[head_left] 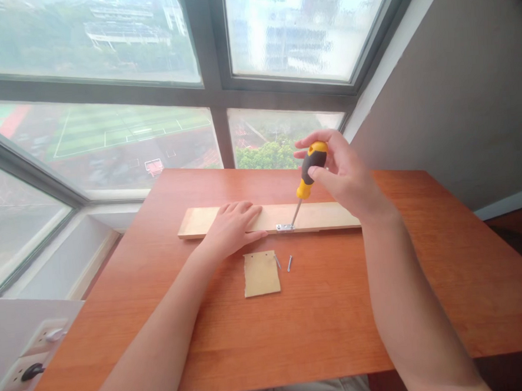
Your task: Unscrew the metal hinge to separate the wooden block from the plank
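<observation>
A pale wooden board [324, 213] lies crosswise on the table. My left hand [231, 227] rests flat on its left half, fingers over the top and thumb along the near edge. My right hand [337, 170] is closed around the yellow and black handle of a screwdriver [314, 163], which leans with its top to the right. The tip of the shaft meets the right end of a small metal plate [285, 227] at the board's near edge. A screw shows at the plate's left end; the tip's contact point is too small to make out.
Nearer to me lies a square tan piece [261, 275] with small dark holes along its top edge. Two loose screws [290, 263] are beside it. The wooden table [322, 327] reaches up to a window [142, 132]; wall sockets [28, 366] are at the lower left.
</observation>
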Available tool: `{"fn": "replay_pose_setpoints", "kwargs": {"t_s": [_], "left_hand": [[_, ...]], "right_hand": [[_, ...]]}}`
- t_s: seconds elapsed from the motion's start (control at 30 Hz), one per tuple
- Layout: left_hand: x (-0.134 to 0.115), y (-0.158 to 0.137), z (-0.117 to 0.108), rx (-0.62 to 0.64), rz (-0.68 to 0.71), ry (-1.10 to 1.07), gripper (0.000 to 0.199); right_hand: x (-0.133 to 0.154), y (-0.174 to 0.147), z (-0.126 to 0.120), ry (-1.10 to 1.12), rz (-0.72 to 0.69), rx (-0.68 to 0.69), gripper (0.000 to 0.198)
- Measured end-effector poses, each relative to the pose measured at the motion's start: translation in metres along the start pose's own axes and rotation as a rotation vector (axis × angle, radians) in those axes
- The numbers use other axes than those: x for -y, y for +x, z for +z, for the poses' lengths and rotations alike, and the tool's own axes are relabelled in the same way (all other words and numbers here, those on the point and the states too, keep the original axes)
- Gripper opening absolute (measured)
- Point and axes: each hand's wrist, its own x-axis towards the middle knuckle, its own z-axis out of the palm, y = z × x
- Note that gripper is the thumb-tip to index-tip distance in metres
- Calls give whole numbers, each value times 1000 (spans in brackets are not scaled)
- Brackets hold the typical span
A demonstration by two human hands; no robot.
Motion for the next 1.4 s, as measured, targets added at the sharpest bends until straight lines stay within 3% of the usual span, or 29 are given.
{"fn": "replay_pose_setpoints", "kwargs": {"t_s": [0.1, 0.2, 0.33, 0.43, 0.57, 0.67, 0.8, 0.9, 1.03, 1.13, 1.2, 1.3, 1.4], "left_hand": [[0, 0, -1, -3, -1, -8, 55], [-1, 0, -1, -1, -8, -17, 56], [0, 0, -1, 2, -5, -15, 56], [0, 0, -1, 4, -8, -16, 56], [0, 0, -1, 0, -6, -23, 56], [0, 0, -1, 1, -5, -22, 56], [0, 0, -1, 8, -5, -21, 56], [0, 0, -1, 4, -17, -36, 55], [-1, 0, -2, 4, -16, -43, 54], [-2, 0, -3, 7, -10, -32, 54], [-3, 0, -4, 10, -9, -27, 54], [-3, 1, -5, 13, -6, -17, 53], [-3, 0, -4, 10, 0, -6, 52]], "right_hand": [[-2, 2, 5, -213, -27, -163, 24], [-4, 3, 7, -307, -40, -255, 33], [-4, 2, 4, -55, 35, -191, 48], [-2, 1, 3, 109, 49, -104, 37], [0, 2, 3, -168, 22, -177, 18], [-2, 2, 1, -354, 20, -239, 36], [-3, 0, 0, -111, 61, -154, 59], [-2, 0, 2, 77, 43, -76, 44], [-1, 2, 4, -75, 36, -147, 20], [-1, 2, 1, -272, 22, -240, 25], [1, 1, -2, -226, 27, -216, 36], [5, -1, -5, 13, 62, -61, 46], [7, -2, -3, 57, 59, -27, 36]]}}
